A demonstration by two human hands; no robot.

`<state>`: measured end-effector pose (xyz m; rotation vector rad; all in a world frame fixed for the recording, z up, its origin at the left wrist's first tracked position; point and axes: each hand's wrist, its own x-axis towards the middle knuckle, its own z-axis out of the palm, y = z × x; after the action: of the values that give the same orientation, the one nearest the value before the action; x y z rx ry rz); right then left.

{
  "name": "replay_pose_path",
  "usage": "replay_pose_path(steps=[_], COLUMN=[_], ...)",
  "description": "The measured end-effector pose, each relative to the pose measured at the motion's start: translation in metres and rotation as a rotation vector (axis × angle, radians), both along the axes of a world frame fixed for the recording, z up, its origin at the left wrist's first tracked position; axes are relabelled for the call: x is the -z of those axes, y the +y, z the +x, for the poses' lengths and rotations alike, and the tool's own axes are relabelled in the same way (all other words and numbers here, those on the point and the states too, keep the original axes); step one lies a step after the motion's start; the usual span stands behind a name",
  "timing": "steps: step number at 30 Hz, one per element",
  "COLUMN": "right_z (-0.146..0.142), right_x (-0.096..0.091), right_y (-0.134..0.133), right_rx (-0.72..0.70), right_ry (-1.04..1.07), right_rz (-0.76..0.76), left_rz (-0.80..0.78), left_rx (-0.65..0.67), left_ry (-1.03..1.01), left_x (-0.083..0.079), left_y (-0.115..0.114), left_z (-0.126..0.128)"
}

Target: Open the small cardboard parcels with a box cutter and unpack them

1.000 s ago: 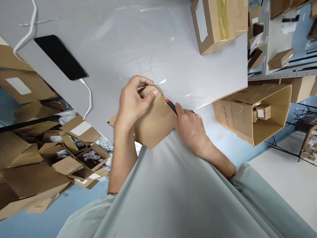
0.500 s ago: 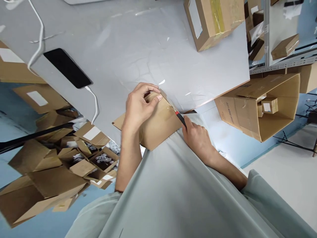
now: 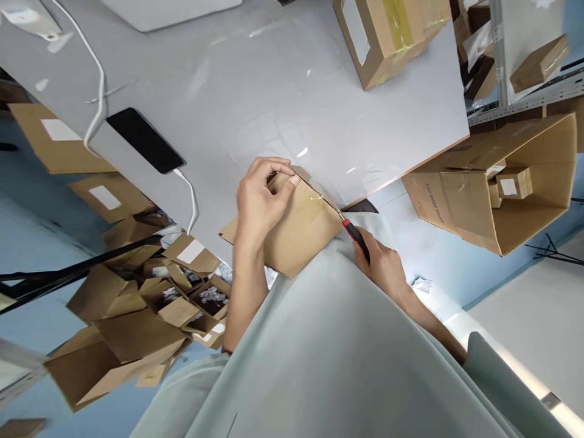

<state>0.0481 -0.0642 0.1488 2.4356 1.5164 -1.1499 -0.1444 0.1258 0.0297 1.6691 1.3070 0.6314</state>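
A small cardboard box (image 3: 303,228) leans between the table's front edge and my body, with a strip of tape along its upper right edge. My left hand (image 3: 264,198) grips the box at its top, thumb on the near face and fingers bent over the far side. In my right hand (image 3: 381,258) is a red and black utility knife (image 3: 356,236), fingers wrapped round its handle. The blade's tip meets the box's right corner, at the lower end of the taped edge.
On the grey table (image 3: 219,109) lie a black phone (image 3: 146,140) with a white cable and a larger taped box (image 3: 392,42). Opened boxes (image 3: 137,340) pile up at the lower left. A big open carton (image 3: 460,207) holding small boxes stands at the right.
The knife has slid down and right along the box's taped edge to its corner, and more of its handle shows. My left hand keeps its hold. The whole view has shifted slightly.
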Motion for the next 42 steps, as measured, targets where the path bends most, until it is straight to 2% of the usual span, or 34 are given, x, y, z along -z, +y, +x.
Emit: replay_pose_path(steps=[3, 7, 11, 14, 21, 24, 27, 30, 36, 39, 42], right_z=[0.006, 0.028, 0.045, 0.049, 0.057, 0.058, 0.058, 0.061, 0.067, 0.064, 0.057], right_x=[0.017, 0.054, 0.088, 0.101, 0.113, 0.113, 0.107, 0.104, 0.116, 0.121, 0.117], right_y=[0.008, 0.058, 0.111, 0.13, 0.145, 0.148, 0.15, 0.154, 0.166, 0.172, 0.175], right_rx=[0.126, 0.25, 0.221, 0.164, 0.027, -0.029, -0.13, -0.172, -0.235, -0.248, -0.3], right_ry=[0.102, 0.269, 0.529, 0.67, 0.823, 0.757, 0.589, 0.481, 0.68, 0.662, 0.581], right_rz=[0.18, 0.263, 0.25, 0.198, 0.046, 0.056, 0.12, 0.126, 0.101, 0.097, 0.073], left_rz=[0.052, 0.129, 0.13, 0.135, 0.107, 0.055, 0.004, -0.009, 0.001, 0.001, 0.011], left_rx=[-0.018, -0.116, -0.291, -0.377, -0.444, -0.462, -0.46, -0.469, -0.498, -0.506, -0.506], left_ry=[0.043, 0.19, 0.309, 0.356, 0.391, 0.391, 0.378, 0.377, 0.371, 0.373, 0.357], left_x=[-0.002, -0.009, -0.009, -0.001, 0.005, 0.003, 0.0, 0.0, 0.003, 0.003, 0.003], left_y=[-0.004, -0.023, -0.05, -0.059, -0.05, -0.049, -0.047, -0.046, -0.046, -0.046, -0.046], left_z=[0.001, 0.01, 0.029, 0.041, 0.043, 0.045, 0.048, 0.051, 0.048, 0.048, 0.049])
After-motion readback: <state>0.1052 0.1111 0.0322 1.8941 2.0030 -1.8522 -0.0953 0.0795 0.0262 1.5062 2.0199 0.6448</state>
